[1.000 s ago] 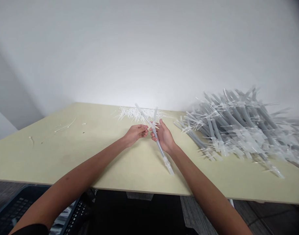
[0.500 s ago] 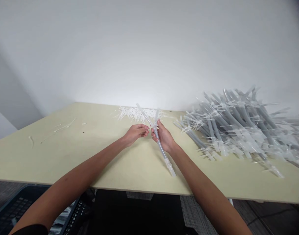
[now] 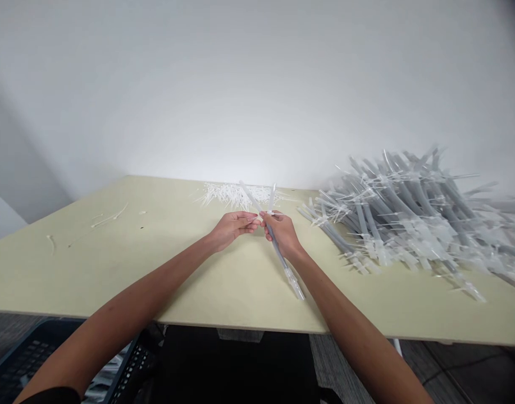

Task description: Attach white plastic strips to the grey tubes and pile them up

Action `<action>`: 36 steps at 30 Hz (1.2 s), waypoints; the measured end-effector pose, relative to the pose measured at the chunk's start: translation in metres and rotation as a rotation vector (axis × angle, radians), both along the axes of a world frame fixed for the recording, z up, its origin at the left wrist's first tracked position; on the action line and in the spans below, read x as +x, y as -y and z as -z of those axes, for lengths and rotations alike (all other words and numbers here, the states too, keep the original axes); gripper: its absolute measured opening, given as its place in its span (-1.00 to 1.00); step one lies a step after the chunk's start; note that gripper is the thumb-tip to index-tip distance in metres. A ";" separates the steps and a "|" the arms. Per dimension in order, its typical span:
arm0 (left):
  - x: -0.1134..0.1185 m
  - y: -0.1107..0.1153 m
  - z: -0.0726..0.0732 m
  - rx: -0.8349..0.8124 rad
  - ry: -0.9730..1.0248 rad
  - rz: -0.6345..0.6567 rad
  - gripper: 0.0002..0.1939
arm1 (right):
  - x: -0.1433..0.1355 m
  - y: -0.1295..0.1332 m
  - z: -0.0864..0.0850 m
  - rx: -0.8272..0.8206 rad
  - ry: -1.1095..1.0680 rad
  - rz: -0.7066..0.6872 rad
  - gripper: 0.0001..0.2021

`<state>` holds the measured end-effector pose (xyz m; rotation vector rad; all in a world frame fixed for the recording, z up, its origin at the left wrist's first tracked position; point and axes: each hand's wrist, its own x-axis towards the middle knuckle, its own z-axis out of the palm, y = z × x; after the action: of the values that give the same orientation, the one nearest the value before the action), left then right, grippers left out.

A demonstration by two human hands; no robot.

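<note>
A clear, greyish plastic tube (image 3: 279,255) with a forked upper end is wrapped in the fingers of my right hand (image 3: 282,233), the thumb lying over the fork. Its lower end, a wider clear sleeve (image 3: 294,282), hangs over the table. Just left of the fork, my left hand (image 3: 236,229) is closed in a pinch on what looks like the thin end of a white cable tie (image 3: 254,218), mostly hidden by the fingers. Behind both hands lies a heap of white cable ties (image 3: 227,195).
At right, a big pile of similar tubes with ties (image 3: 404,207) covers the table. A few loose cable ties (image 3: 109,217) lie at left on the pale table (image 3: 114,280). Below the front edge stands a dark blue plastic basket (image 3: 131,367) holding clear pieces. A wall rises behind.
My right thumb has come over the fork of the tube, and the tube has turned slightly in the grip. My left hand has stayed pinched beside it, shifting very little.
</note>
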<state>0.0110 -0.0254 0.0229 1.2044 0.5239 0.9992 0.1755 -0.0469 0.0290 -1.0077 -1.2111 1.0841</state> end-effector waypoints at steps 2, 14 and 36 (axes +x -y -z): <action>0.001 0.000 0.000 0.002 -0.007 0.004 -0.66 | -0.001 -0.001 0.001 0.005 0.011 0.016 -0.66; 0.002 0.002 0.001 -0.007 -0.006 -0.017 -0.68 | -0.002 0.000 0.002 0.006 0.000 0.009 -0.67; 0.005 0.008 -0.001 0.076 -0.160 -0.069 -0.67 | -0.007 -0.002 0.010 0.071 0.084 0.000 -0.65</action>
<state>0.0164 -0.0338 0.0243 1.3496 0.6617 0.9931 0.1686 -0.0448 0.0188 -1.0065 -1.3082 1.0011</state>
